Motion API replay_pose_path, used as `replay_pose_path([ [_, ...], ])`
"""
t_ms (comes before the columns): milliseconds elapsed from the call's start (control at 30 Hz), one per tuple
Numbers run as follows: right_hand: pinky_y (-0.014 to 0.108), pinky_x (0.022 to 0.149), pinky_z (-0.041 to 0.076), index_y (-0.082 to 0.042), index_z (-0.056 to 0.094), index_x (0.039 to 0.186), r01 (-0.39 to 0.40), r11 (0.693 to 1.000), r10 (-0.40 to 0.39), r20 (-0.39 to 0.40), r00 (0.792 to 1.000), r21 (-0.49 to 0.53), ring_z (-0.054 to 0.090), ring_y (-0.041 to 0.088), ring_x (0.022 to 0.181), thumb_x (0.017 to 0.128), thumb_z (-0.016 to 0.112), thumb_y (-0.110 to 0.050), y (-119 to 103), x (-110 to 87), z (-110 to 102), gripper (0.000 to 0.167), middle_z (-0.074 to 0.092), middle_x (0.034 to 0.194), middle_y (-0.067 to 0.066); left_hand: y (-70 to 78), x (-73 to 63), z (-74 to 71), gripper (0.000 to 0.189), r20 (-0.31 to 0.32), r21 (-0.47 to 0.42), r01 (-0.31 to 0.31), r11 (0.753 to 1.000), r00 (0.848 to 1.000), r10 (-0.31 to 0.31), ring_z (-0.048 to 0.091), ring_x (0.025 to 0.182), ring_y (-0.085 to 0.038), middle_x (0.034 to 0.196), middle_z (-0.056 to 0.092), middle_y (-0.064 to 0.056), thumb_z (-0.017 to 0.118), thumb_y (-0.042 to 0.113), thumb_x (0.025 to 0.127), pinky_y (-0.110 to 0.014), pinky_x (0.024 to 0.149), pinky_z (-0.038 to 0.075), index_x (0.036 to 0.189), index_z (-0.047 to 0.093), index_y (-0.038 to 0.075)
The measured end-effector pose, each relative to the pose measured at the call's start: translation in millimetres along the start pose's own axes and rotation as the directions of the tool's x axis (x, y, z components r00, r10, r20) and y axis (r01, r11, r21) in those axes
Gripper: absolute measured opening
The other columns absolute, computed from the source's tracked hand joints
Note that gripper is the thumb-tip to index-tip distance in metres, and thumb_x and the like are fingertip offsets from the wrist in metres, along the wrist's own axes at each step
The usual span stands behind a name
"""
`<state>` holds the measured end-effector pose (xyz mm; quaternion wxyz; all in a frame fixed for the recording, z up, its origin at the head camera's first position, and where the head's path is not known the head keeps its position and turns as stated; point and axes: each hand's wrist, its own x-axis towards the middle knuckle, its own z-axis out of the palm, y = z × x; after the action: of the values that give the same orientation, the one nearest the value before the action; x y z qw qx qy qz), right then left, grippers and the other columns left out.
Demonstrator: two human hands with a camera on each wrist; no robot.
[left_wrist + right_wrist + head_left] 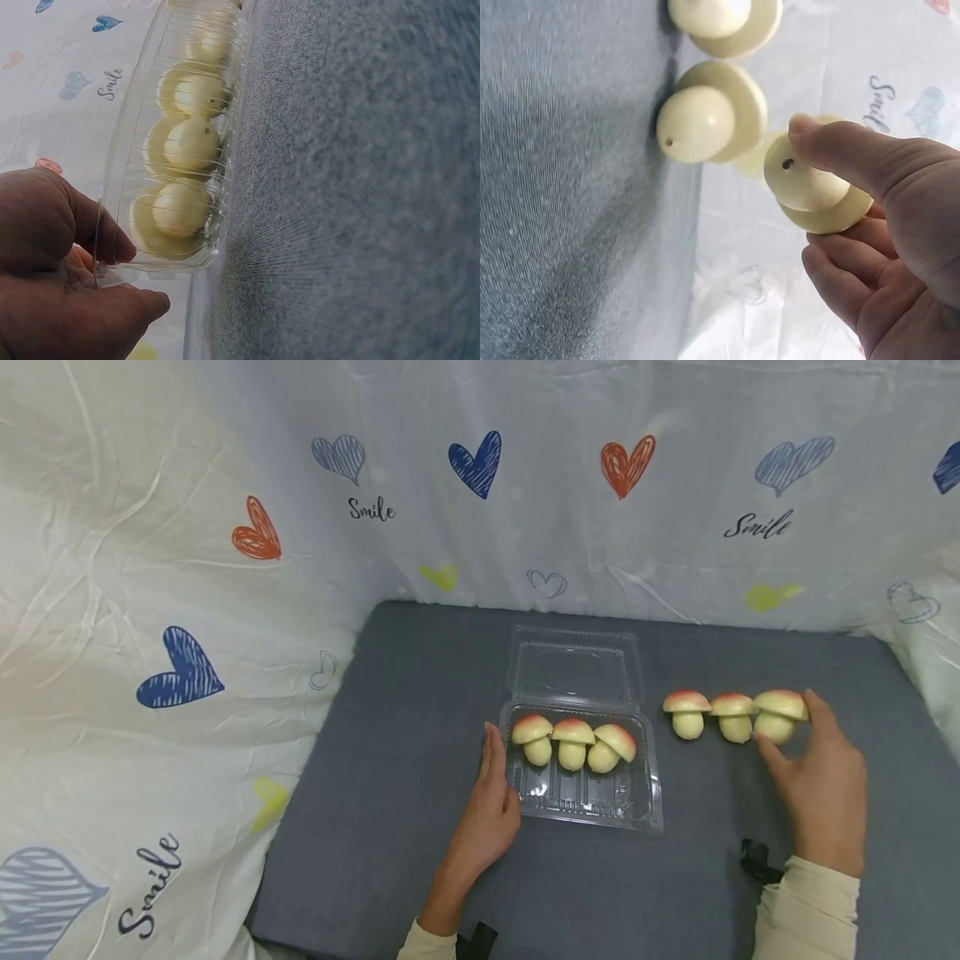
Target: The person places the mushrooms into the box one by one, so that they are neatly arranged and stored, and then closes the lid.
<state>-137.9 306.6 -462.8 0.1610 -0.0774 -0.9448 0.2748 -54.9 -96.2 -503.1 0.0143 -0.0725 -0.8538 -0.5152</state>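
Observation:
A clear plastic clamshell container point(585, 806) lies on the grey table with its lid point(575, 668) folded back. Three toy mushrooms point(573, 732) with red-tinged caps and pale stems sit in a row inside it. At its left side, my left hand point(483, 822) holds the rim near a corner between thumb and fingers. To the right, my right hand point(828, 789) pinches a toy mushroom point(799, 176), thumb on the stem and fingers at the cap. It appears raised off the table. Two more mushrooms point(687, 714) stand beside it on the left.
A grey cloth covers the table point(390, 760). Behind and to the left hangs a white curtain point(555, 535) printed with hearts and "Smile" lettering. Dark wrist straps point(759, 862) show near both sleeves.

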Motion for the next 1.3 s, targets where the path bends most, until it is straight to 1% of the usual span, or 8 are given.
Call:
replay_pose_path([
  [400, 0.074, 0.096, 0.042, -0.01, 0.034, 0.167, 0.042, 0.997, -0.041, -0.016, 0.999, 0.06, 0.054, 0.066, 0.117, 0.094, 0.081, -0.013, -23.9, -17.4, 1.2, 0.087, 0.048, 0.158, 0.027, 0.6, 0.3, -0.8, 0.085, 0.012, -0.005, 0.015, 1.0, 1.0, -0.015, 0.03, 0.15, -0.031, 0.176, -0.015, -0.001, 0.041, -0.01, 0.1, -0.027, 0.061, 0.037, 0.169, -0.007, 0.006],
  [600, 0.074, 0.093, 0.042, -0.012, 0.036, 0.166, 0.109, 0.99, -0.107, -0.031, 0.994, 0.089, 0.056, 0.066, 0.115, 0.091, 0.084, -0.011, -40.6, -26.0, 7.3, 0.089, 0.052, 0.154, 0.028, 1.3, -0.8, -0.8, 0.086, 0.007, -0.006, 0.016, 1.0, 1.0, -0.016, 0.038, 0.142, -0.034, 0.176, -0.015, -0.002, 0.042, -0.011, 0.1, -0.025, 0.058, 0.036, 0.169, -0.007, 0.006],
  [667, 0.073, 0.093, 0.042, -0.012, 0.037, 0.165, 0.127, 0.987, -0.124, -0.037, 0.992, 0.098, 0.056, 0.065, 0.116, 0.09, 0.085, -0.01, -44.4, -28.0, 9.3, 0.09, 0.052, 0.154, 0.028, 1.1, -0.8, -0.6, 0.086, 0.005, -0.004, 0.015, 1.0, 1.0, -0.015, 0.051, 0.125, -0.033, 0.177, -0.014, -0.003, 0.042, -0.011, 0.1, -0.025, 0.057, 0.036, 0.169, -0.007, 0.006],
  [733, 0.074, 0.093, 0.043, -0.012, 0.036, 0.165, 0.141, 0.985, -0.139, -0.032, 0.99, 0.102, 0.056, 0.065, 0.118, 0.089, 0.086, -0.01, -47.4, -29.9, 11.3, 0.09, 0.051, 0.156, 0.027, 1.1, -0.8, -0.6, 0.086, 0.006, -0.004, 0.017, 1.0, 1.0, -0.017, 0.056, 0.101, -0.029, 0.177, -0.014, -0.003, 0.042, -0.011, 0.101, -0.025, 0.057, 0.037, 0.169, -0.007, 0.007],
  [867, 0.073, 0.095, 0.043, -0.012, 0.036, 0.166, 0.169, 0.977, -0.168, -0.019, 0.986, 0.129, 0.054, 0.061, 0.126, 0.089, 0.086, -0.007, -51.9, -34.4, 15.5, 0.092, 0.048, 0.16, 0.023, 0.6, -0.6, -0.5, 0.086, 0.009, -0.001, 0.027, 1.0, 1.0, -0.027, 0.042, 0.075, -0.018, 0.177, -0.014, -0.003, 0.043, -0.011, 0.101, -0.025, 0.058, 0.037, 0.169, -0.007, 0.007],
  [1000, 0.071, 0.094, 0.044, -0.014, 0.04, 0.164, 0.204, 0.967, -0.2, -0.041, 0.979, 0.154, 0.057, 0.06, 0.123, 0.086, 0.088, -0.006, -57.8, -39.6, 20.0, 0.092, 0.053, 0.155, 0.023, -0.8, -0.2, -0.1, 0.087, 0.008, 0.004, 0.027, 1.0, 1.0, -0.027, 0.041, 0.075, -0.017, 0.177, -0.014, -0.002, 0.043, -0.01, 0.101, -0.026, 0.058, 0.037, 0.169, -0.007, 0.008],
  [1100, 0.072, 0.091, 0.045, -0.017, 0.04, 0.165, 0.225, 0.962, -0.219, -0.051, 0.974, 0.157, 0.06, 0.061, 0.119, 0.085, 0.089, -0.006, -64.5, -43.9, 22.4, 0.094, 0.056, 0.152, 0.024, -1.3, 0.0, 0.0, 0.086, 0.006, -0.001, 0.022, 1.0, 1.0, -0.022, 0.052, 0.094, -0.024, 0.177, -0.013, -0.002, 0.043, -0.01, 0.101, -0.026, 0.059, 0.037, 0.169, -0.007, 0.007],
  [1300, 0.071, 0.087, 0.046, -0.022, 0.039, 0.166, 0.25, 0.953, -0.247, -0.037, 0.968, 0.174, 0.062, 0.062, 0.112, 0.085, 0.089, -0.009, -77.3, -50.6, 25.5, 0.095, 0.058, 0.148, 0.028, -1.1, -0.1, -0.6, 0.086, 0.014, -0.027, 0.029, 0.999, 0.999, -0.029, 0.051, 0.112, -0.033, 0.176, -0.014, 0.0, 0.042, -0.01, 0.102, -0.028, 0.062, 0.038, 0.169, -0.007, 0.009],
])
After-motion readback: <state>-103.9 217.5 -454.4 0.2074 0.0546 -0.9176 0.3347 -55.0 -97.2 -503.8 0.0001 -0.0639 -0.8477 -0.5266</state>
